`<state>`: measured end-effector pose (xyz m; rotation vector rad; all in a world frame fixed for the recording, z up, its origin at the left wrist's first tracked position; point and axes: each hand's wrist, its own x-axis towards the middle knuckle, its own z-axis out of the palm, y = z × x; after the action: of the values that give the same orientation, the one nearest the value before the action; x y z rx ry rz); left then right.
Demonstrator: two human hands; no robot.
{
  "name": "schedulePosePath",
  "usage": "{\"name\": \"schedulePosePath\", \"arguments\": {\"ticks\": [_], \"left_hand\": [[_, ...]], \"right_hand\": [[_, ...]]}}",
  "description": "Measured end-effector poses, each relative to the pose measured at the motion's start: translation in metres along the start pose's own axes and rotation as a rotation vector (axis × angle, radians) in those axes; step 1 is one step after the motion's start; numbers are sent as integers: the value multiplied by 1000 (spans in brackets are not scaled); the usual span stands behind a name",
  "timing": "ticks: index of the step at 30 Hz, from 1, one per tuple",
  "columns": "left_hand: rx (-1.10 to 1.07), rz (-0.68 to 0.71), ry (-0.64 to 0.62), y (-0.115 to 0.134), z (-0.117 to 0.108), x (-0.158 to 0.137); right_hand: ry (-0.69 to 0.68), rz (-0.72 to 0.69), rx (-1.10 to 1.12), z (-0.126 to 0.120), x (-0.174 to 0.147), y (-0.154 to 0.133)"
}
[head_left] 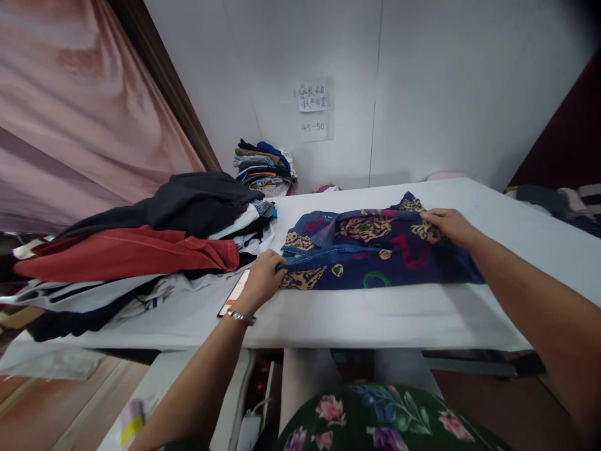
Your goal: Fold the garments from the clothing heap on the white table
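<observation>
A dark blue patterned denim shirt (399, 257) lies folded lengthwise on the white table, with tan, green and magenta figures on it. My left hand (265, 275) pinches its left end, near a tan patterned patch. At the upper right part of the shirt, my right hand (451, 227) grips the fabric between thumb and fingers. Both hands are closed on the cloth, and the shirt stretches between them. Part of a phone (237, 289) with a lit screen shows beside my left wrist.
On the left is a loose heap of clothes, with a red garment (141, 254) and a black one (201, 203). A stack of folded clothes (263, 168) stands at the back by the wall. Handwritten paper notes (315, 100) hang above. The white table's (375, 319) front edge is close to me.
</observation>
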<state>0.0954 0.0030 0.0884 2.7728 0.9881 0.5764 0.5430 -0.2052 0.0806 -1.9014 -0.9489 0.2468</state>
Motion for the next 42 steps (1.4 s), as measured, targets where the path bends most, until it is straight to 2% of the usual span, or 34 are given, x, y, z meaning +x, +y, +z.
{"name": "schedulePosePath", "arguments": {"ticks": [2, 4, 6, 8, 12, 16, 19, 21, 23, 25, 26, 27, 28, 30, 32, 36, 39, 42], "left_hand": [[15, 102, 56, 3, -13, -14], [70, 160, 78, 7, -24, -32], [170, 152, 79, 10, -30, -52], [262, 142, 75, 13, -29, -71], [348, 168, 118, 14, -11, -102], [383, 122, 139, 11, 9, -122], [392, 75, 138, 12, 18, -132], [381, 51, 142, 12, 23, -136], [363, 37, 151, 13, 27, -139], [346, 31, 165, 14, 30, -142], [339, 30, 174, 14, 31, -143], [332, 30, 179, 14, 32, -143], [327, 30, 184, 14, 32, -144], [324, 28, 190, 14, 32, -145], [325, 28, 194, 15, 32, -145], [307, 38, 229, 14, 35, -147], [270, 41, 264, 11, 39, -150], [230, 57, 280, 8, 41, -152]], "right_hand": [[118, 48, 272, -25, -21, -5], [233, 42, 444, -45, -48, -7], [309, 24, 515, -59, -77, -5], [312, 83, 502, -66, -108, 1], [105, 246, 324, -68, -160, 22], [-188, 284, 96, -70, -189, 36], [-411, 268, -85, -72, -199, 33], [-405, 243, -145, -72, -200, 26], [-241, 189, -161, -66, -197, 13], [-77, 90, -146, -53, -189, -4], [-62, 31, -125, -41, -183, -13], [-92, -30, -99, -27, -175, -23], [-181, -92, -65, -9, -166, -33], [-386, -215, -11, 34, -144, -50], [-501, -310, -54, 81, -116, -61], [-533, -375, -396, 158, -64, -69], [-570, -435, -589, 192, -42, -73], [-608, -495, -616, 215, -37, -82]]}}
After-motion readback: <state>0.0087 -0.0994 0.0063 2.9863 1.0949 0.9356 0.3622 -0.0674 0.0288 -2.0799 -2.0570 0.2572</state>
